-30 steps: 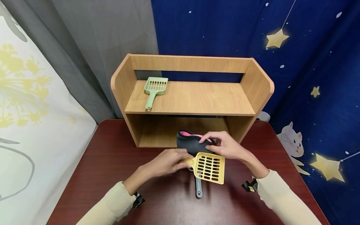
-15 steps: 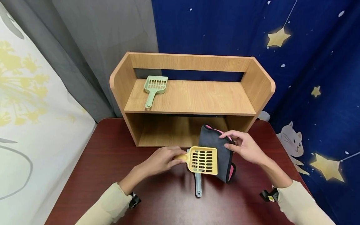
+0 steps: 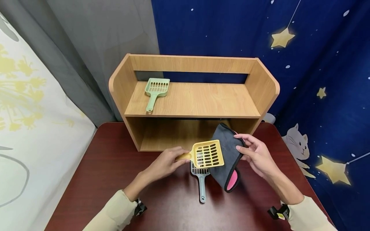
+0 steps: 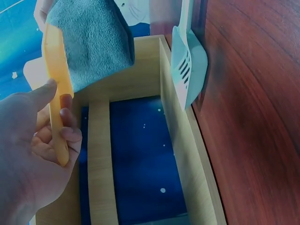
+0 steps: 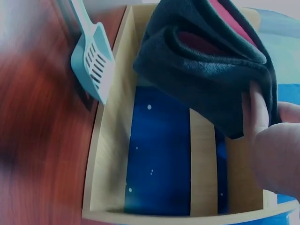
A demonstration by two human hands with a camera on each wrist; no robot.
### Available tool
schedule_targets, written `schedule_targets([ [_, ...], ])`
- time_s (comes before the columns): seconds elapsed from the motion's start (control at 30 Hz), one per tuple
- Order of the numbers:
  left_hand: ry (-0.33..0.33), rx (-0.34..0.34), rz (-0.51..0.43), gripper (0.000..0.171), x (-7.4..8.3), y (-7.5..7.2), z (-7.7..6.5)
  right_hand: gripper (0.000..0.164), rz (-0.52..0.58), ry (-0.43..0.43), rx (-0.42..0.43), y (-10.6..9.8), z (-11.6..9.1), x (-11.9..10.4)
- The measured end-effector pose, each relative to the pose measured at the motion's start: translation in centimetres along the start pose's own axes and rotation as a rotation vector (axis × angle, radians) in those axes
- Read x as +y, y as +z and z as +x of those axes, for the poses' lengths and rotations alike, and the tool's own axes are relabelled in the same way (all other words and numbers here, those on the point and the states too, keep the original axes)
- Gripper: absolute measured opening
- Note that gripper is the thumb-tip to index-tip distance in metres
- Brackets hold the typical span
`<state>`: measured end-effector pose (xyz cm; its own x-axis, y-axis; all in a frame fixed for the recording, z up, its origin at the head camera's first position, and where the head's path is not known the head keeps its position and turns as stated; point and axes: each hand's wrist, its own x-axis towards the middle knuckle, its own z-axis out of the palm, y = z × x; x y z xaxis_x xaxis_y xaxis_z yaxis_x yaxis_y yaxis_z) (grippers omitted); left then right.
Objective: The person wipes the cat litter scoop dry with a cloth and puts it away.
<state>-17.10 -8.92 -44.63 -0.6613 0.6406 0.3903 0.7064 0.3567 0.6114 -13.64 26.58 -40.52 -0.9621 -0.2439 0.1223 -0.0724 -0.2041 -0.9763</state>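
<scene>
My left hand [image 3: 164, 165] grips a yellow litter scoop [image 3: 189, 156] by its handle, with the slotted head pointing right. My right hand [image 3: 258, 158] pinches the edge of a dark grey cloth [image 3: 226, 146] with a pink underside and black trim. The cloth hangs folded just behind and right of the scoop's head, which covers part of it. Below them a blue-grey litter scoop [image 3: 201, 187] lies on the table, its slotted end partly hidden. In the left wrist view, the cloth [image 4: 93, 44] is close to the yellow scoop's head [image 4: 55, 51]; whether they touch I cannot tell.
A wooden two-tier shelf [image 3: 196, 115] stands at the back of the dark red table [image 3: 115, 179]. On its upper board, at the left, lies a green litter scoop [image 3: 153, 99]. Curtains hang behind and on both sides.
My right hand has drawn the cloth to the right, and it now hangs tilted with its pink side showing below. The yellow scoop has shifted left and up in my left hand.
</scene>
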Motion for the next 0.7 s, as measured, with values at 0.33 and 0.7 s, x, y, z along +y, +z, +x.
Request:
schedule_targets([
  [0.33,0.041,0.087,-0.100,0.031,0.6,1.3,0.5,0.039,0.172,-0.018,0.000,2.5,0.3,2.6],
  [0.7,0.040,0.133,-0.122,0.036,1.4,1.4,1.1,0.044,0.434,0.012,-0.035,5.4,0.6,4.9],
])
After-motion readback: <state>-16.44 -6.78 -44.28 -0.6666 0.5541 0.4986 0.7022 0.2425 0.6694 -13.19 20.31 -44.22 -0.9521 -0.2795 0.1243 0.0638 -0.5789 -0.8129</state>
